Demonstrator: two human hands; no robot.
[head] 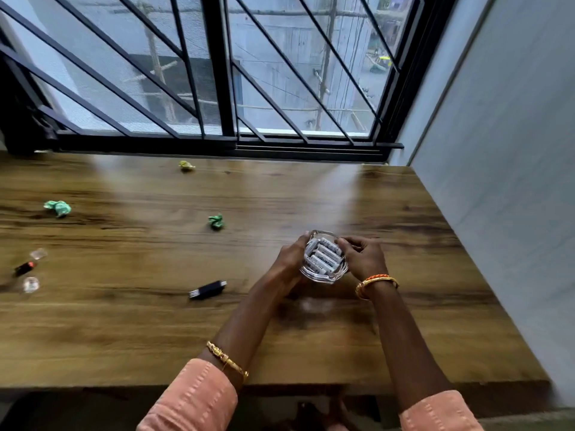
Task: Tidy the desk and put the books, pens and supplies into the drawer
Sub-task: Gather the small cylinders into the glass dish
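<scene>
Glass dish (323, 275) w/ batteries (323, 256), gripped btwn left hand (291, 255), right hand (362, 259)

Salmon sleeves, gold at both wrists

Pink-orange sleeves (199, 396) with pale dashed stitching; slim gold bracelet (227, 359) on left arm, gold-and-orange bangles (375, 283) on right.

A glass dish (323, 259) sat right of centre on the worktop (404, 337), with batteries (325, 255) lying inside it, the left hand (291, 255) at its left side and the right hand (362, 259) at its right. Left of the dish and nearer the front edge lay a USB stick (208, 289), and behind that a crumpled paper (216, 221), with a second paper ball (58, 208) far to the left and a third (186, 165) at the back near the window (217, 73). At the far left edge a small capped item (25, 268) lay between two small clear pieces (39, 253) (31, 284).
</scene>
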